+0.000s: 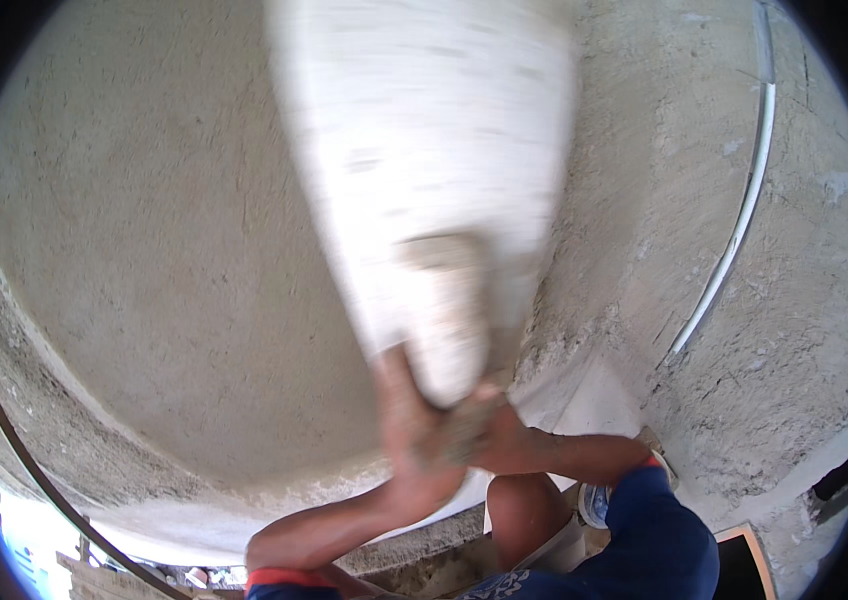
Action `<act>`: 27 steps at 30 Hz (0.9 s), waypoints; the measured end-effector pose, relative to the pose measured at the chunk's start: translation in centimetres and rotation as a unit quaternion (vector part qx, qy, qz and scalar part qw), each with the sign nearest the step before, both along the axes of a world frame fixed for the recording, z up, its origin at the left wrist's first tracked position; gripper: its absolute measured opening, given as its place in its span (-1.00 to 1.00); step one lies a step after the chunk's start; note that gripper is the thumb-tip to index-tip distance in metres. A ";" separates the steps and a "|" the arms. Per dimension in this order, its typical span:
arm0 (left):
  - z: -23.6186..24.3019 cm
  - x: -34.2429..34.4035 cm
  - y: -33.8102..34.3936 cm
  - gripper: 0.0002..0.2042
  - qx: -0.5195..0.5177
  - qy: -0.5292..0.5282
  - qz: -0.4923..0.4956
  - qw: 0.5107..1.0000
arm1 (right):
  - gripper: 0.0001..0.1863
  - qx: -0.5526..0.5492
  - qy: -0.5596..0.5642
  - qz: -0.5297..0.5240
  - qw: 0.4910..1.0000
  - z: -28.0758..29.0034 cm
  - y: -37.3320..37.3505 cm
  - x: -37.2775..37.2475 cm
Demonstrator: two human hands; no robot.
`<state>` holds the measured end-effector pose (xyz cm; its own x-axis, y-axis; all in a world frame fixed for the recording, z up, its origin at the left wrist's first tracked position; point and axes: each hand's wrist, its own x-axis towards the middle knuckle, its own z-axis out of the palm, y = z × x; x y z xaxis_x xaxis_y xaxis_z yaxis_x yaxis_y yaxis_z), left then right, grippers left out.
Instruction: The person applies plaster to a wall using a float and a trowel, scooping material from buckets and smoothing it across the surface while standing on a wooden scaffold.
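A long white board (424,130), blurred by motion, rises from my hands toward the top of the view against grey plaster. A pale elongated block or handle (441,315) lies along its lower middle. My left hand (414,435) is closed on the board's lower end, its thumb running up beside the block. My right hand (489,430) is closed there too, close against the left one just below the block. Finger detail is smeared, and the underside of the board is hidden.
Rough grey plaster (144,250) surrounds the board. A white pipe (745,220) runs along the right side, a dark strip (6,420) along the left. My bent knee (524,515) is below, with wooden planks (94,580) at lower left and a dark framed opening (739,565) at lower right.
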<state>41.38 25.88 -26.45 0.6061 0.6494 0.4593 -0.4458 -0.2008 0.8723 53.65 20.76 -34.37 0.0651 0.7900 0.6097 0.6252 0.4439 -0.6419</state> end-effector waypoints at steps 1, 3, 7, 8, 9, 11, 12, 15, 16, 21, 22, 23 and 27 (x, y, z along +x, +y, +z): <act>-1.3 3.3 -0.7 -0.37 0.073 -0.008 0.065 0.995 | -0.36 0.050 0.150 -0.043 0.986 -1.8 0.0 0.8; -1.0 7.7 -2.1 -0.30 0.175 0.068 0.014 0.982 | -0.60 0.128 0.498 0.095 0.852 -5.9 0.0 6.6; -4.0 11.1 -0.5 -0.28 0.363 0.159 0.047 0.917 | -0.81 0.173 0.285 -0.218 0.917 -2.7 -3.3 15.3; -5.2 11.3 -0.1 -0.27 0.359 0.211 0.058 0.907 | -0.80 0.160 0.316 -0.229 0.907 -2.6 -3.8 18.1; -6.7 11.4 0.8 -0.27 0.360 0.211 0.058 0.907 | -0.79 0.145 0.351 -0.234 0.895 -2.6 -3.4 20.1; -9.1 10.9 2.7 -0.30 0.366 0.243 0.096 0.893 | -0.76 0.152 0.376 -0.224 0.886 -1.6 -1.6 22.5; -9.6 10.6 3.0 -0.30 0.369 0.241 0.097 0.892 | -0.74 0.158 0.398 -0.222 0.876 -1.0 -1.1 23.5; -10.5 10.0 4.1 -0.34 0.336 0.237 0.100 0.906 | -0.69 0.140 0.361 -0.174 0.906 0.1 1.1 25.4; -10.7 9.7 4.3 -0.36 0.340 0.238 0.101 0.904 | -0.69 0.139 0.364 -0.171 0.905 0.4 2.0 25.5; -11.9 8.7 5.0 -0.40 0.339 0.234 0.100 0.906 | -0.66 0.139 0.343 -0.198 0.908 1.2 3.8 27.1; -12.2 8.4 5.1 -0.40 0.336 0.236 0.089 0.908 | -0.66 0.138 0.342 -0.198 0.908 2.0 3.8 27.1; -12.2 8.2 5.2 -0.40 0.334 0.238 0.082 0.908 | -0.65 0.121 0.295 -0.228 0.920 3.4 3.7 26.8; -12.2 8.4 5.8 -0.38 0.319 0.233 0.059 0.917 | -0.62 0.144 0.191 -0.270 0.933 11.3 4.7 24.9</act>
